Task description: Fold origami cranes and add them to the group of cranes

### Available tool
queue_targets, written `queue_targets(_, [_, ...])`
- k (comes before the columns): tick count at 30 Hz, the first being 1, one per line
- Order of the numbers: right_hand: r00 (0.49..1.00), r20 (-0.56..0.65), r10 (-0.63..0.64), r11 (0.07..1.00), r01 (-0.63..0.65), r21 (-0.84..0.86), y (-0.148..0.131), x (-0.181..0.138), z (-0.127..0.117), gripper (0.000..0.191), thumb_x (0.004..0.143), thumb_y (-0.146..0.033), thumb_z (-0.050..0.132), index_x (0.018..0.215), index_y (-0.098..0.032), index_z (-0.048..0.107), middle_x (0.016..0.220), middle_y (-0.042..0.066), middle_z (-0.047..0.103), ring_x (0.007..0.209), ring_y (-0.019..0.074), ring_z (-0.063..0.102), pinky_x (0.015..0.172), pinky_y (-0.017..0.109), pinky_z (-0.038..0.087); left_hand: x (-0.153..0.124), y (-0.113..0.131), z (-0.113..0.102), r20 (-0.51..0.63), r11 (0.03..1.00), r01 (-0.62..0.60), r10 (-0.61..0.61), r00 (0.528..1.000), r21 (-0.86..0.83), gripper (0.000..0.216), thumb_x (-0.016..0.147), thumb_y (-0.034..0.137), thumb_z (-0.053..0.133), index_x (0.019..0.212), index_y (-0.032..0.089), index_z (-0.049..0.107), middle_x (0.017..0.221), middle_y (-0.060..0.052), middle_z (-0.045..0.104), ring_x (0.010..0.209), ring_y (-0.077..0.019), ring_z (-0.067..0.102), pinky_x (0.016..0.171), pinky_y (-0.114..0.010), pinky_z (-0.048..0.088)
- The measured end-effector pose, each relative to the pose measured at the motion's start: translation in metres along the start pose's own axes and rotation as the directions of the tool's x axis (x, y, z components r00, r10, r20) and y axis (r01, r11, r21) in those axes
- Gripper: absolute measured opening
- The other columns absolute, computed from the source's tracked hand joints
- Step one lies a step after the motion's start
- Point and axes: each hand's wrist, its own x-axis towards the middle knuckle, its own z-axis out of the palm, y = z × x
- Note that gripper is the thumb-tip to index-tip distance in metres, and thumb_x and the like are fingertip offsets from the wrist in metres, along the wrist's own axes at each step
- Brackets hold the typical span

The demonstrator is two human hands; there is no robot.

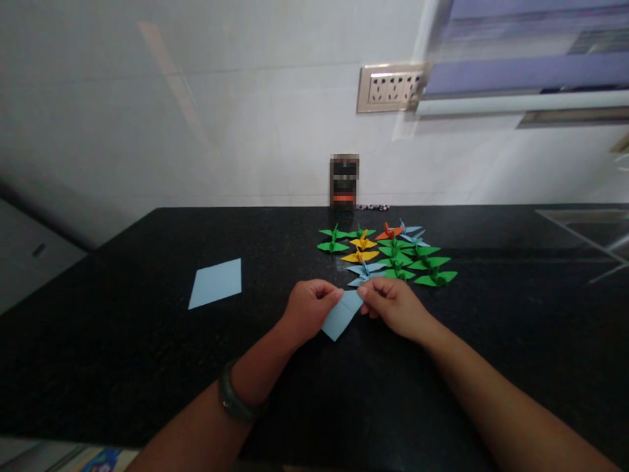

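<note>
A folded piece of light blue origami paper (340, 317) is held up between my two hands, one corner pointing down toward me. My left hand (310, 307) pinches its left upper edge between thumb and fingers. On the other side, my right hand (390, 303) pinches the right upper corner. Just beyond my hands stand several folded paper cranes: green ones (394, 259), yellow ones (363, 242), an orange one (390, 231) and light blue ones (364, 269). The nearest blue crane is partly hidden behind my fingers.
A flat light blue sheet (217, 284) lies to the left on the black countertop (147, 354). Against the tiled wall stands a dark, blurred-out box-like object (344, 182), with a beaded string (374, 208) beside it. A socket panel (390, 88) is on the wall.
</note>
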Motion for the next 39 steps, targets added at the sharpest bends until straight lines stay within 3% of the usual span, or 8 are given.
queue_targets(3, [0.968,-0.245,0.053,0.994,-0.028,0.102,0.0,0.004,-0.008,0.028,0.076,-0.04,0.052,0.061,-0.017,0.052,0.049,-0.003,0.052,0.04,0.0075,0.043,0.041,0.02,0.035,0.002,-0.002,-0.001,-0.094,0.994,0.062,-0.071,0.993,-0.089,0.025,0.068,0.037,0.061,0.066,0.012,0.063,0.055,0.001,0.055,0.049,-0.0089,0.045,0.045,-0.021,0.032])
queue_targets(5, [0.948,-0.307,0.086,0.98,-0.024,0.2,0.0,0.005,-0.008,0.027,0.076,-0.042,0.054,0.067,-0.016,0.054,0.049,-0.003,0.052,0.039,0.0074,0.043,0.039,0.02,0.035,0.003,-0.003,0.0,-0.102,0.983,0.095,-0.112,0.988,-0.157,0.026,0.067,0.038,0.062,0.066,0.012,0.062,0.053,0.002,0.053,0.047,-0.0082,0.043,0.044,-0.02,0.031])
queue_targets(8, [0.975,-0.167,0.145,0.958,-0.096,0.271,-0.001,0.002,0.0,0.034,0.076,-0.049,0.051,0.065,-0.016,0.054,0.049,-0.003,0.052,0.038,0.0067,0.042,0.037,0.019,0.036,0.003,-0.004,0.002,-0.073,0.969,0.115,-0.134,0.988,-0.217,0.027,0.066,0.04,0.062,0.066,0.013,0.061,0.053,0.003,0.053,0.047,-0.0078,0.042,0.043,-0.02,0.031])
queue_targets(13, [0.988,0.048,0.147,0.965,-0.154,0.212,-0.004,-0.005,0.015,0.034,0.071,-0.047,0.058,0.061,-0.016,0.051,0.054,-0.002,0.054,0.042,0.0052,0.043,0.039,0.017,0.037,0.003,-0.005,0.003,-0.058,0.965,0.107,-0.125,0.99,-0.24,0.028,0.067,0.041,0.062,0.065,0.013,0.059,0.053,0.003,0.053,0.047,-0.0081,0.044,0.043,-0.02,0.033])
queue_targets(23, [0.99,0.052,0.131,0.966,-0.14,0.217,-0.003,-0.004,0.017,0.029,0.076,-0.041,0.052,0.061,-0.016,0.05,0.052,-0.003,0.05,0.044,0.0061,0.042,0.039,0.017,0.036,0.001,-0.006,0.003,0.158,0.956,0.18,-0.145,0.977,-0.232,0.026,0.067,0.037,0.063,0.068,0.011,0.064,0.057,0.0,0.057,0.049,-0.0082,0.046,0.046,-0.021,0.035])
queue_targets(28, [0.989,0.063,0.134,0.961,-0.145,0.237,-0.003,-0.004,0.018,0.031,0.075,-0.043,0.054,0.06,-0.016,0.051,0.052,-0.003,0.05,0.044,0.0059,0.042,0.039,0.017,0.036,0.001,-0.005,0.003,0.144,0.926,0.237,-0.202,0.969,-0.293,0.023,0.061,0.034,0.068,0.065,0.012,0.062,0.055,0.0,0.058,0.047,-0.0089,0.048,0.045,-0.021,0.035])
queue_targets(39, [0.989,0.077,0.129,0.95,-0.146,0.277,-0.004,-0.005,0.018,0.032,0.076,-0.043,0.053,0.059,-0.015,0.052,0.052,-0.002,0.051,0.044,0.0059,0.043,0.041,0.018,0.038,-0.002,0.0,0.004,0.1,0.924,0.238,-0.218,0.971,-0.298,0.025,0.057,0.034,0.071,0.063,0.012,0.061,0.052,0.001,0.057,0.045,-0.0085,0.047,0.043,-0.021,0.034])
